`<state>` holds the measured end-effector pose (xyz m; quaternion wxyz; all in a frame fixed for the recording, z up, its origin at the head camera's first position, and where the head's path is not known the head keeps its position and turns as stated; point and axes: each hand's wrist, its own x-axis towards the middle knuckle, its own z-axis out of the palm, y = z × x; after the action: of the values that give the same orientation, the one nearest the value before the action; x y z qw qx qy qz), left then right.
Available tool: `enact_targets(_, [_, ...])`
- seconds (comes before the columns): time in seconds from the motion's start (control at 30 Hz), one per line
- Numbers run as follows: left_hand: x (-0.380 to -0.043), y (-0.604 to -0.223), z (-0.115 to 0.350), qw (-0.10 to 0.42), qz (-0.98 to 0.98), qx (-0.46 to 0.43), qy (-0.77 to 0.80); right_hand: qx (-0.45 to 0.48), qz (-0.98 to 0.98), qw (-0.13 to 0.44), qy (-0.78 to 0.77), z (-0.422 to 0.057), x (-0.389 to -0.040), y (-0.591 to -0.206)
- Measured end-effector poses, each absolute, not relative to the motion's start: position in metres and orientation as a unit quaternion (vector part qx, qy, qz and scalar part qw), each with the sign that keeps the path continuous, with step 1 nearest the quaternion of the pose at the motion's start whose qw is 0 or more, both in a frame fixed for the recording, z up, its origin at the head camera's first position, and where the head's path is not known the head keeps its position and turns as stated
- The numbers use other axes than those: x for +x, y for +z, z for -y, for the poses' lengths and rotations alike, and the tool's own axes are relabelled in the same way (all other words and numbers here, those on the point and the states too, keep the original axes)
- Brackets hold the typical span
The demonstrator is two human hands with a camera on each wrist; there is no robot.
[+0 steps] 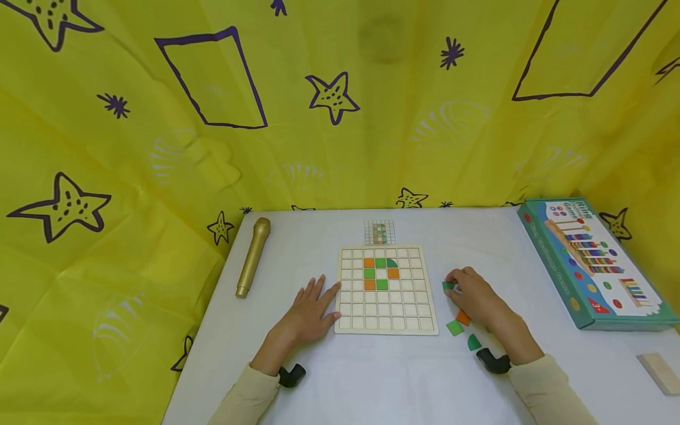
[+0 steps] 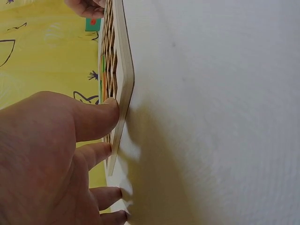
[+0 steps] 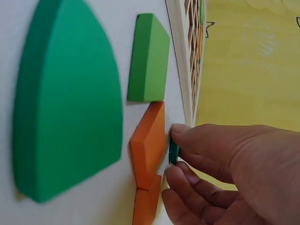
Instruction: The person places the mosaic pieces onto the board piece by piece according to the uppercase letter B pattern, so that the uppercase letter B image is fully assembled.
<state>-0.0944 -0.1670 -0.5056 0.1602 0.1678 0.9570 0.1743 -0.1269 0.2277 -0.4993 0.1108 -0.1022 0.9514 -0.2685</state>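
A wooden grid board (image 1: 386,310) lies mid-table, with orange, light green and dark green tiles (image 1: 369,273) set in its upper cells. My left hand (image 1: 309,313) rests flat at its left side; in the left wrist view the thumb (image 2: 101,119) touches the board's edge. To the right of the board, my right hand (image 1: 478,295) pinches a dark green tile (image 3: 174,149) between thumb and fingers. Loose by that hand lie a light green square tile (image 1: 454,328), orange tiles (image 3: 149,143) and a dark green rounded tile (image 1: 474,342).
A small pattern card (image 1: 379,232) lies behind the board. A gold microphone (image 1: 253,258) is at the left. A green game box (image 1: 597,265) lies at the right, with a pale wooden block (image 1: 659,373) in front of it. A yellow curtain (image 1: 340,159) hangs behind the table.
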Motion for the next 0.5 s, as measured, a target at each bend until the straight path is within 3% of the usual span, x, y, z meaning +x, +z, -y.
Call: enact_targets(0.5, [-0.094, -0.505, 0.167, 0.159, -0.957, 0.168, 0.172, -0.132, -0.940, 0.092, -0.302, -0.204, -0.137, -0.495])
